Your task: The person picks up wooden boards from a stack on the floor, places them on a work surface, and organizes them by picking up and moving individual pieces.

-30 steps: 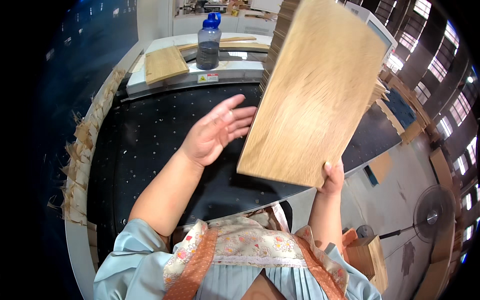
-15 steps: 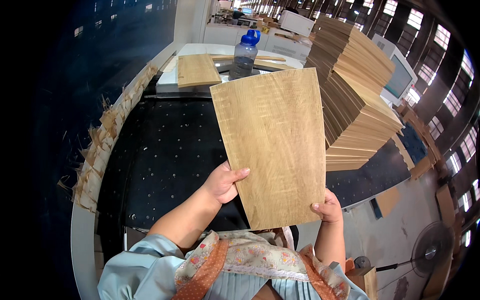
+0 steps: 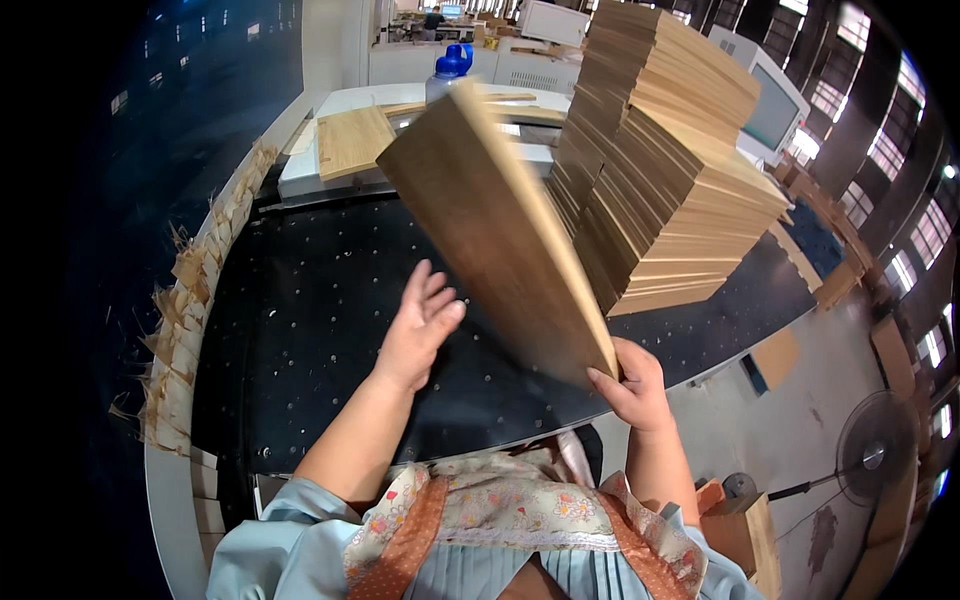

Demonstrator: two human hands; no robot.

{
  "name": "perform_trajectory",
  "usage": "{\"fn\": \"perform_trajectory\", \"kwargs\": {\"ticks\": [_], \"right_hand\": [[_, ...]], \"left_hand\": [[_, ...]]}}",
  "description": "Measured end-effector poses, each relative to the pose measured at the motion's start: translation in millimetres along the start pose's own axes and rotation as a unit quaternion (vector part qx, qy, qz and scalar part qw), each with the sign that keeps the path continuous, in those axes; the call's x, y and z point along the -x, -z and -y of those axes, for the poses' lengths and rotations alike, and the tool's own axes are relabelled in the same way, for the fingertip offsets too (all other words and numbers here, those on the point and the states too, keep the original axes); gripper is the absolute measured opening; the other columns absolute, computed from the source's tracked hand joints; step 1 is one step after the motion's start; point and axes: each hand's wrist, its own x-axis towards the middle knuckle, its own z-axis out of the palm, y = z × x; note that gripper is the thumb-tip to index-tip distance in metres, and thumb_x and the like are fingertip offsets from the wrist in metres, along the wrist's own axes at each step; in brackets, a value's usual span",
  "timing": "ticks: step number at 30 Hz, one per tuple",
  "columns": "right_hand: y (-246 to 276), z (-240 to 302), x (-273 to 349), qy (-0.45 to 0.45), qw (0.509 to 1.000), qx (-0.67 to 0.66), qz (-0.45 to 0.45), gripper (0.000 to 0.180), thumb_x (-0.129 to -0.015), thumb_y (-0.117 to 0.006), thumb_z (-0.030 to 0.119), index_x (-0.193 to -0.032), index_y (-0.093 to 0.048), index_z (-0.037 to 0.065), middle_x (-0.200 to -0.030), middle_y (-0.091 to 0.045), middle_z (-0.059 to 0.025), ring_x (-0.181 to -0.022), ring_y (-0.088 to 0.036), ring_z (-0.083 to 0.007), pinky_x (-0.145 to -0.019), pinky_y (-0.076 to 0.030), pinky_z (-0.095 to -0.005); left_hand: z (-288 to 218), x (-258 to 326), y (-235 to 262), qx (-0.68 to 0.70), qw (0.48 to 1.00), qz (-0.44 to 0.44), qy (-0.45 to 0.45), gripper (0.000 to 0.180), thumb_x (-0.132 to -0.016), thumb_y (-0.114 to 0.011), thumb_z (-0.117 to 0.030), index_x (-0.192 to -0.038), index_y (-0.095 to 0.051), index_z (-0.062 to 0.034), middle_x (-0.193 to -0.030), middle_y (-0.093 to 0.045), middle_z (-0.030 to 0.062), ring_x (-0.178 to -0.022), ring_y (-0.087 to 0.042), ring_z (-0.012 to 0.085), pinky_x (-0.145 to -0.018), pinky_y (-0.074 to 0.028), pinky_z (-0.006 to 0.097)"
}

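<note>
A wood-grain board [image 3: 500,230] is tilted up in front of me, turned so that its pale long edge shows; motion blurs it a little. My right hand [image 3: 635,385] pinches its lower corner between thumb and fingers. To the left of the board, my left hand [image 3: 422,325] is off it, fingers spread and nothing in them. Both hands are above a black table top [image 3: 330,330] dotted with small studs. Just right of the board rises a tall stack of similar boards [image 3: 670,190], partly hidden behind it.
A single board [image 3: 355,142] lies on the white machine surface at the back, near a blue-lidded bottle [image 3: 452,62]. Frayed tape strips [image 3: 190,270] line the left edge. A monitor [image 3: 770,100] stands behind the stack; a fan [image 3: 873,455] is at lower right.
My left hand has let go of the board and opened. The board has swung from facing me to nearly edge-on, leaning left, with my right hand still gripping it.
</note>
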Motion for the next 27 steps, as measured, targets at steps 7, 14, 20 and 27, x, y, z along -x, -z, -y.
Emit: {"fn": "perform_trajectory", "kwargs": {"ticks": [7, 14, 20, 27], "right_hand": [[-31, 41, -18, 0.246, 0.907, 0.336, 0.070, 0.036, -0.067, -0.058, 0.006, -0.103, -0.059, 0.005, -0.102, -0.061, -0.0070, -0.092, -0.058, -0.0243, -0.070, -0.050, -0.0314], [-33, 6, -8, 0.101, 0.946, 0.300, 0.073, 0.067, -0.057, -0.079, 0.020, -0.119, -0.054, 0.009, -0.127, -0.048, -0.0133, -0.122, -0.041, -0.0333, -0.100, -0.033, -0.0462], [-25, -75, 35, -0.226, 0.946, -0.197, -0.122, 0.083, -0.071, -0.075, 0.030, -0.136, -0.033, 0.001, -0.135, -0.043, -0.0130, -0.120, -0.046, -0.0244, -0.093, -0.042, -0.0371], [-51, -74, 23, -0.244, 0.793, -0.558, -0.019, 0.063, -0.085, -0.061, 0.029, -0.131, -0.036, -0.005, -0.122, -0.054, -0.0143, -0.107, -0.056, -0.0191, -0.081, -0.050, -0.0309]], "left_hand": [[27, 12, -20, 0.372, 0.927, 0.025, 0.033, 0.066, -0.082, -0.066, -0.028, -0.132, -0.034, -0.0015, -0.128, -0.047, 0.0134, -0.120, -0.046, 0.0280, -0.101, -0.038, 0.045], [50, 21, 3, 0.397, 0.913, 0.085, 0.039, 0.056, -0.082, -0.055, -0.006, -0.133, -0.031, 0.0035, -0.130, -0.046, 0.0185, -0.122, -0.045, 0.0311, -0.103, -0.035, 0.046], [46, 9, 11, 0.397, 0.905, 0.150, 0.031, 0.054, -0.087, -0.055, -0.009, -0.133, -0.030, 0.0022, -0.128, -0.046, 0.0185, -0.119, -0.047, 0.0324, -0.098, -0.042, 0.048], [47, 11, 26, 0.357, 0.917, 0.177, 0.005, 0.061, -0.084, -0.056, -0.005, -0.137, -0.026, -0.0015, -0.135, -0.040, 0.0181, -0.124, -0.042, 0.0338, -0.102, -0.036, 0.049]]}}
